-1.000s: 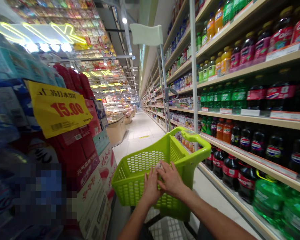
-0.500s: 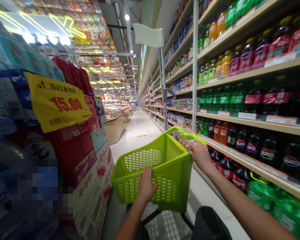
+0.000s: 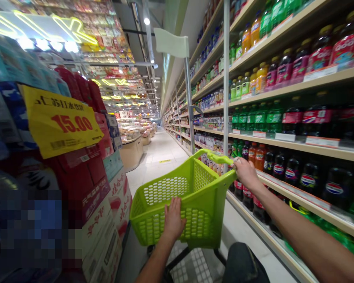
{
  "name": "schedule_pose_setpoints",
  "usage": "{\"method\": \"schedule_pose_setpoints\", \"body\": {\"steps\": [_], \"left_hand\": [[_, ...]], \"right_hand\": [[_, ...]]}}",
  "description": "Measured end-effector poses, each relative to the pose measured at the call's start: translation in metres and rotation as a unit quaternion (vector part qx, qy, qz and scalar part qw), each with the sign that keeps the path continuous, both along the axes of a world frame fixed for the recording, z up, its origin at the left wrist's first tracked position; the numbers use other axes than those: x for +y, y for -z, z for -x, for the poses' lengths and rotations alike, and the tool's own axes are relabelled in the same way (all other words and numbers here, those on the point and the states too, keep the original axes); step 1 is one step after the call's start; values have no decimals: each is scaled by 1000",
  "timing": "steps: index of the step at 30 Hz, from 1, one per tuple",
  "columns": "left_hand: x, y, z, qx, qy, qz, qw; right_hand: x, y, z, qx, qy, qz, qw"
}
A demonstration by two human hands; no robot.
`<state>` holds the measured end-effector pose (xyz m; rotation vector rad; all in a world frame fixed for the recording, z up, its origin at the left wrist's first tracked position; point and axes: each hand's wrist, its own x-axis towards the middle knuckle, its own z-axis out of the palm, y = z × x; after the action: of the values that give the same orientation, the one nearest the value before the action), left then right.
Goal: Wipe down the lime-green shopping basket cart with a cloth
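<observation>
A bright green plastic shopping cart (image 3: 208, 214) with perforated sides stands in front of me, its handle (image 3: 212, 156) up at the right end. My left hand (image 3: 174, 220) lies against the near side, fingers stretched up toward the rim. At the near end of the handle, my right hand (image 3: 247, 173) is closed on a crumpled pale cloth (image 3: 236, 162), pressed to the green plastic. The cloth is mostly covered by the fingers, so I cannot tell its exact kind.
Shelves of soda bottles (image 3: 273, 118) run along the right. Stacked drink cartons (image 3: 106, 220) with a yellow price sign (image 3: 61, 121) rise close on the left. A pale upright panel on a pole (image 3: 172, 42) stands behind the cart. The tiled aisle (image 3: 169, 141) stretches ahead.
My right hand has moved right with the pale cloth, out to the near end of the handle. My left hand stays on the cart's side. The view has shifted slightly.
</observation>
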<state>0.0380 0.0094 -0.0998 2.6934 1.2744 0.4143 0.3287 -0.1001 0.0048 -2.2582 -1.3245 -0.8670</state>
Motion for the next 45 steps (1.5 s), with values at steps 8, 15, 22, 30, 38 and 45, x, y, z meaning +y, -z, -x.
{"method": "schedule_pose_setpoints", "body": {"steps": [8,15,22,30,38,45], "left_hand": [[-3,-3,2,11,8,-4,1000],[-6,0,-2,-2,4,-13,1000],[-8,-5,2,-1,22,11,1000],[-25,-33,-30,-366,95,156,913],[-38,-47,-41,-643,115,546,526],[-6,-36,27,-503,53,463,728]], "right_hand": [[33,46,84,-46,-229,51,971],[1,22,1,9,-34,-65,997],[35,63,96,15,-286,38,957],[18,33,80,177,-371,-57,910],[37,82,157,154,-283,-112,940],[57,104,173,21,-362,-50,931]]}}
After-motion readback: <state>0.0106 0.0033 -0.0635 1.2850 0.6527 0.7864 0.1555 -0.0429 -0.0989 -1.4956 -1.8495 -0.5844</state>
